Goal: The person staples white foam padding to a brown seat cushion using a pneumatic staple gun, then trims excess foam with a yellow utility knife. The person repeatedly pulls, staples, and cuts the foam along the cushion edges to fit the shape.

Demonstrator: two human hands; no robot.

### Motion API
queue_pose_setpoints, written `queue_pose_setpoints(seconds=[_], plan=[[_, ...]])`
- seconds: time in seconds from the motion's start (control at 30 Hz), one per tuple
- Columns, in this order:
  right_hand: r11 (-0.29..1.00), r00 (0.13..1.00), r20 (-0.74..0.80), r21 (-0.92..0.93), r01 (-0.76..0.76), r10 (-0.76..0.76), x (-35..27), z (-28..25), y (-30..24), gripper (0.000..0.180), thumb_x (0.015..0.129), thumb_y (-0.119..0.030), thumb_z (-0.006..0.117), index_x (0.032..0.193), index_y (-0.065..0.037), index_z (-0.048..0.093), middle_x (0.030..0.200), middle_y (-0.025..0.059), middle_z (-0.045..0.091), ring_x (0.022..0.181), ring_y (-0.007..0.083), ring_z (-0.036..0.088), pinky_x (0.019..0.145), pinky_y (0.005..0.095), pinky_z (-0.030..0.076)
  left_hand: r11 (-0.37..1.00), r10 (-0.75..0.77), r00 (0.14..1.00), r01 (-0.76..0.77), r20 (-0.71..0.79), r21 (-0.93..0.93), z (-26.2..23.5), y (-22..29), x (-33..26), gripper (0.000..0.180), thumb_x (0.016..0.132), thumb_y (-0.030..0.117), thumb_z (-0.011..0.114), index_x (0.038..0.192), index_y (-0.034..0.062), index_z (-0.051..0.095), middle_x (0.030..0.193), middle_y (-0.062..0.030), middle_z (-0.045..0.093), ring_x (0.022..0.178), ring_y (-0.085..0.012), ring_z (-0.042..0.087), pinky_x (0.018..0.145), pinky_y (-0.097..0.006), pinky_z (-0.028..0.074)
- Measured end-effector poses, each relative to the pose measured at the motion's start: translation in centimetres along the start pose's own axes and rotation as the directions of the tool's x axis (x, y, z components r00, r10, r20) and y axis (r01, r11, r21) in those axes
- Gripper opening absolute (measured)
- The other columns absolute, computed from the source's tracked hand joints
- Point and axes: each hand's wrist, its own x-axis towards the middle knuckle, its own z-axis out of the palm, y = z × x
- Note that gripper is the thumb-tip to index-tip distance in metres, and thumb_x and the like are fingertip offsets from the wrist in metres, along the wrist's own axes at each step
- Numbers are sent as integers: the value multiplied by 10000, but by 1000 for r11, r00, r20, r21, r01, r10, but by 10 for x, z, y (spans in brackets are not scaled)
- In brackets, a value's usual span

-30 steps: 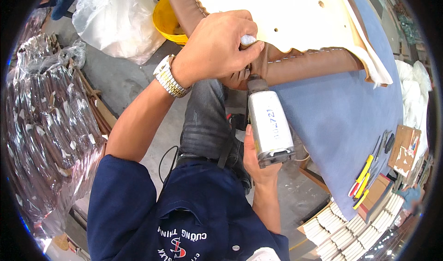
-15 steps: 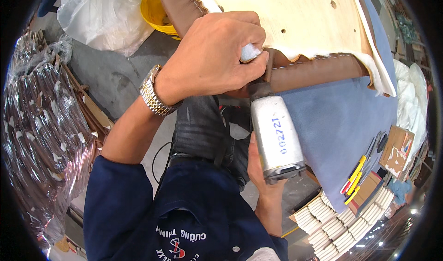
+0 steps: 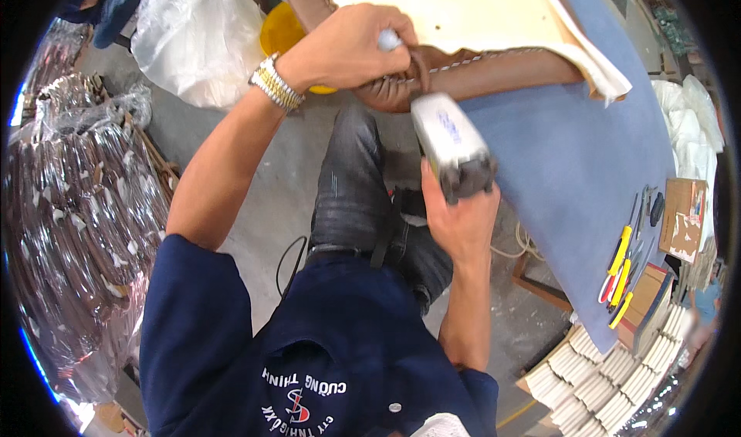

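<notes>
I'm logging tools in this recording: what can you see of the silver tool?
The silver tool is in the right hand, near mid-picture. Its body, metal-looking and slightly blurred, is long with rounded edges, a blue marking on top and a dark cap at the near end. It slants, front end up and left, toward the brown cover; whether they touch is unclear.

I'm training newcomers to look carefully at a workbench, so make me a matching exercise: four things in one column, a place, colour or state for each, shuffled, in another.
Things:
1. Staple gun
2. Bucket
3. Brown cover
4. Watch

Places, colours, states:
A. bunched at the left hand
B. silver and gold
C. gripped in the right hand
D. plain yellow

Right pairs: 1-C, 2-D, 3-A, 4-B
</notes>
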Motion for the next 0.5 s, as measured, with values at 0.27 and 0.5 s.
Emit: queue_pose_setpoints(seconds=[0.27, 0.5], plan=[[948, 981, -35, 263, -177, 193, -77, -5, 16, 427, 941, 97, 670, 1338, 90, 512, 1225, 202, 709, 759, 119, 643, 568, 262, 529, 979, -113, 993, 108, 17, 175, 7, 21, 4, 370, 868, 380, 792, 882, 16, 722, 854, -127, 702, 738, -288, 658, 698, -371, 508], [956, 978, -77, 238, -169, 192, -40, 14, 3, 327, 884, -14, 767, 1176, 69, 645, 1108, 183, 726, 932, 255, 728, 778, 337, 565, 988, -126, 983, 136, -133, 69, 21, 10, -6, 344, 867, 352, 809, 774, 39, 698, 784, -98, 657, 682, -273, 629, 639, -384, 470]])
